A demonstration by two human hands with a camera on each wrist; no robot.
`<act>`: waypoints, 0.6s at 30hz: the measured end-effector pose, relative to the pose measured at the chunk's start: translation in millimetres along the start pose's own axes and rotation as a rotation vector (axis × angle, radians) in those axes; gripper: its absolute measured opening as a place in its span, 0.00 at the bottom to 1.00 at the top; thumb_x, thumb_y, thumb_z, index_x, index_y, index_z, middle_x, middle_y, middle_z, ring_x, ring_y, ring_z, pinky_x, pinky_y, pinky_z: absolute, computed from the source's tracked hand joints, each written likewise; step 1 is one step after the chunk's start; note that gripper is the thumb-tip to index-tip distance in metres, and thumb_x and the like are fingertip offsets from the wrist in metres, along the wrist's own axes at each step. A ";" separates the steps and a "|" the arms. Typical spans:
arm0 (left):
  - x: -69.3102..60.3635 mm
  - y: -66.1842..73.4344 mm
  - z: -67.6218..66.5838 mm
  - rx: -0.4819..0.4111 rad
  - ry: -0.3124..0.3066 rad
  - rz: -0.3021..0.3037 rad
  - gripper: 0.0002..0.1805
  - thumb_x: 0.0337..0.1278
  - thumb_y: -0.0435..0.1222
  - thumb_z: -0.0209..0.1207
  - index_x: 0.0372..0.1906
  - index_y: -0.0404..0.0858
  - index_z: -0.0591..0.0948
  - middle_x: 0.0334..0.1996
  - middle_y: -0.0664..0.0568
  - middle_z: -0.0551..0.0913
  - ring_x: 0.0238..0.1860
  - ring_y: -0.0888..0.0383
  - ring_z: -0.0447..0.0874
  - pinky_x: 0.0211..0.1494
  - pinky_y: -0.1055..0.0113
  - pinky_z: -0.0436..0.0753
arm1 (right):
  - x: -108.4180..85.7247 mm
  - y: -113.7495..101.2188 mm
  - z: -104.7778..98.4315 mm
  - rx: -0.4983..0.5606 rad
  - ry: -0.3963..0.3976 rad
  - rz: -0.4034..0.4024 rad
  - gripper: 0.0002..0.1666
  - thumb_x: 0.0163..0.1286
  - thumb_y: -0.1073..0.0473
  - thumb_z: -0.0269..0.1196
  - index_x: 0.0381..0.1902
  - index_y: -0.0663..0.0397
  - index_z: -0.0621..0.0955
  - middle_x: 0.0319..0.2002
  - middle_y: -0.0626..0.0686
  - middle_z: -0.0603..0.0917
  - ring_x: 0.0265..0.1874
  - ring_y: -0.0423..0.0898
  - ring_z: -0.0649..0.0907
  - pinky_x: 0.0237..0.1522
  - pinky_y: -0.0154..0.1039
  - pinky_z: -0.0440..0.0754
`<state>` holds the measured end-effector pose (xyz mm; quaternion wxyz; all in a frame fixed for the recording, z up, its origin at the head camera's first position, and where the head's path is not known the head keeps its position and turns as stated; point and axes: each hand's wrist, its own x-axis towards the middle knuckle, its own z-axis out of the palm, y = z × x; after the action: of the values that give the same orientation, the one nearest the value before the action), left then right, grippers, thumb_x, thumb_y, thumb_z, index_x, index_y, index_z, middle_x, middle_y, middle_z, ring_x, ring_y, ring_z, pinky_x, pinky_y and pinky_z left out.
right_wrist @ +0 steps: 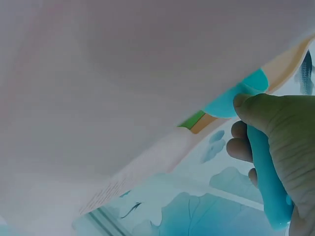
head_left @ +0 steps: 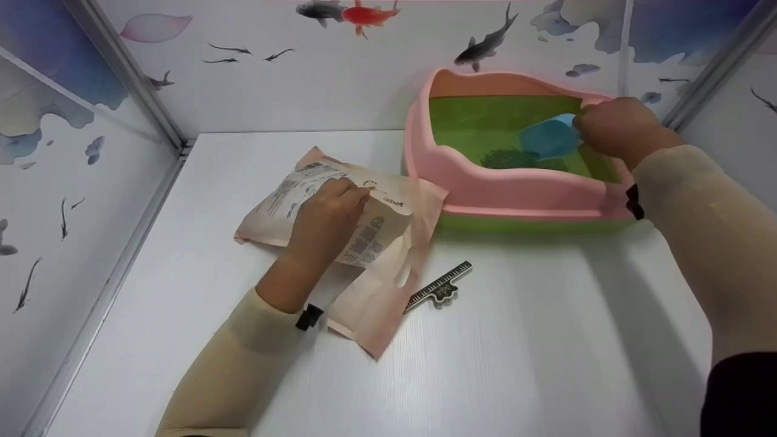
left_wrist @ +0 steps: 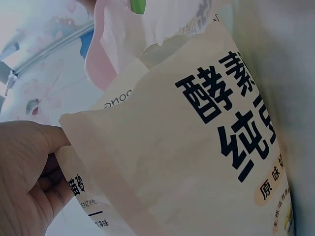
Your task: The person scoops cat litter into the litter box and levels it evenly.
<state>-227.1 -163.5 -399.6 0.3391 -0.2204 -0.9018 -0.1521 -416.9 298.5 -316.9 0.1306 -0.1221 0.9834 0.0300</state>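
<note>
My left hand pinches the torn top edge of a pale pink cat litter bag, which lies on the white table. In the left wrist view, thumb and fingers hold the edge of the bag, printed with large black characters. My right hand grips the handle of a blue scoop over the right part of a pink-and-green litter box. Dark green granules lie on the box floor beside the scoop. In the right wrist view, fingers wrap the blue handle; a pale surface hides most of the scoop.
A dark ruler-like strip with a small shaped ornament lies by the bag's torn flap, in front of the box. Printed panels with fish enclose the table at the back and sides.
</note>
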 end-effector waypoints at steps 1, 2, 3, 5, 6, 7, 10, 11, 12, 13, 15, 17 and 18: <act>-0.2 0.1 0.0 -0.004 0.000 -0.002 0.08 0.70 0.33 0.64 0.47 0.34 0.89 0.37 0.47 0.86 0.42 0.52 0.87 0.44 0.64 0.91 | -0.8 1.2 -0.1 -0.055 0.017 -0.032 0.21 0.81 0.58 0.44 0.49 0.69 0.78 0.33 0.61 0.77 0.36 0.59 0.76 0.41 0.53 0.83; -0.3 0.2 0.0 -0.005 0.000 -0.002 0.08 0.70 0.33 0.64 0.47 0.34 0.89 0.37 0.47 0.86 0.42 0.52 0.87 0.44 0.64 0.91 | -1.6 2.2 -0.2 -0.099 0.029 -0.060 0.19 0.80 0.60 0.44 0.48 0.69 0.77 0.31 0.60 0.76 0.35 0.59 0.76 0.40 0.53 0.82; -0.4 0.3 0.0 -0.005 0.000 -0.002 0.08 0.70 0.33 0.64 0.47 0.34 0.89 0.37 0.47 0.86 0.42 0.52 0.87 0.44 0.65 0.91 | -2.1 2.9 -0.3 -0.182 0.046 -0.108 0.15 0.79 0.63 0.46 0.47 0.69 0.77 0.30 0.60 0.76 0.33 0.58 0.75 0.39 0.52 0.82; -0.3 0.4 -0.1 -0.003 -0.001 -0.003 0.08 0.70 0.33 0.64 0.47 0.34 0.89 0.37 0.47 0.86 0.42 0.53 0.87 0.44 0.65 0.91 | -2.6 3.6 0.1 -0.318 0.080 -0.189 0.09 0.74 0.70 0.52 0.47 0.70 0.77 0.30 0.61 0.76 0.32 0.57 0.75 0.39 0.54 0.83; -0.3 0.5 -0.2 0.000 -0.001 -0.003 0.08 0.71 0.33 0.63 0.47 0.34 0.88 0.37 0.47 0.86 0.42 0.53 0.87 0.44 0.65 0.91 | -2.8 3.6 0.6 -0.378 0.097 -0.224 0.09 0.71 0.73 0.55 0.47 0.70 0.77 0.30 0.61 0.76 0.31 0.57 0.75 0.39 0.55 0.84; -0.3 0.5 -0.3 0.002 -0.002 -0.003 0.08 0.71 0.33 0.63 0.47 0.34 0.88 0.37 0.47 0.86 0.42 0.53 0.87 0.44 0.65 0.91 | -2.9 3.7 1.3 -0.399 0.104 -0.239 0.10 0.70 0.74 0.57 0.48 0.70 0.77 0.31 0.62 0.76 0.31 0.57 0.75 0.39 0.56 0.84; -0.3 0.4 -0.3 0.005 -0.004 -0.001 0.08 0.71 0.33 0.63 0.47 0.34 0.88 0.37 0.47 0.86 0.42 0.52 0.87 0.44 0.66 0.91 | -2.7 4.1 3.5 -0.442 0.116 -0.273 0.14 0.67 0.75 0.60 0.51 0.70 0.76 0.33 0.64 0.78 0.32 0.58 0.76 0.43 0.59 0.86; -0.3 0.4 -0.2 0.005 -0.005 0.001 0.08 0.71 0.33 0.63 0.47 0.34 0.88 0.37 0.47 0.86 0.42 0.52 0.87 0.44 0.66 0.91 | -2.7 4.5 4.2 -0.443 0.118 -0.275 0.15 0.67 0.75 0.59 0.51 0.70 0.75 0.33 0.64 0.78 0.32 0.58 0.76 0.43 0.59 0.86; -0.4 0.3 -0.3 0.003 -0.005 0.002 0.08 0.71 0.33 0.63 0.47 0.34 0.88 0.37 0.47 0.86 0.42 0.52 0.87 0.45 0.65 0.91 | -2.9 4.8 4.7 -0.433 0.119 -0.273 0.14 0.68 0.75 0.59 0.51 0.70 0.75 0.32 0.63 0.78 0.32 0.58 0.75 0.42 0.58 0.85; -0.4 0.3 -0.4 0.000 -0.006 0.002 0.08 0.71 0.33 0.63 0.47 0.34 0.88 0.37 0.47 0.86 0.42 0.52 0.87 0.45 0.65 0.91 | -2.8 5.4 5.1 -0.437 0.128 -0.280 0.14 0.68 0.75 0.59 0.51 0.70 0.75 0.32 0.63 0.77 0.31 0.57 0.75 0.41 0.57 0.85; -0.2 0.2 -0.5 -0.002 -0.010 0.002 0.08 0.71 0.33 0.63 0.47 0.34 0.88 0.38 0.47 0.86 0.42 0.52 0.87 0.45 0.65 0.91 | -3.3 6.2 5.7 -0.430 0.154 -0.283 0.13 0.67 0.76 0.59 0.50 0.70 0.76 0.31 0.62 0.77 0.29 0.56 0.75 0.38 0.55 0.85; -0.2 0.2 -0.5 0.007 -0.011 0.001 0.08 0.71 0.33 0.63 0.48 0.34 0.89 0.38 0.47 0.86 0.43 0.52 0.87 0.45 0.65 0.91 | -5.2 5.8 5.8 -0.397 0.178 -0.272 0.12 0.68 0.75 0.59 0.50 0.69 0.78 0.30 0.62 0.77 0.28 0.55 0.75 0.38 0.56 0.87; -0.1 0.3 -0.6 0.017 -0.010 0.002 0.08 0.70 0.33 0.64 0.48 0.34 0.89 0.38 0.47 0.86 0.43 0.53 0.87 0.46 0.66 0.91 | -6.0 5.9 6.1 -0.369 0.188 -0.264 0.11 0.69 0.74 0.59 0.49 0.68 0.78 0.30 0.61 0.77 0.27 0.55 0.75 0.37 0.56 0.86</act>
<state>-226.5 -163.5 -399.2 0.3364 -0.2194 -0.9046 -0.1431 -411.2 306.2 -321.0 0.0166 -0.2736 0.9446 0.1804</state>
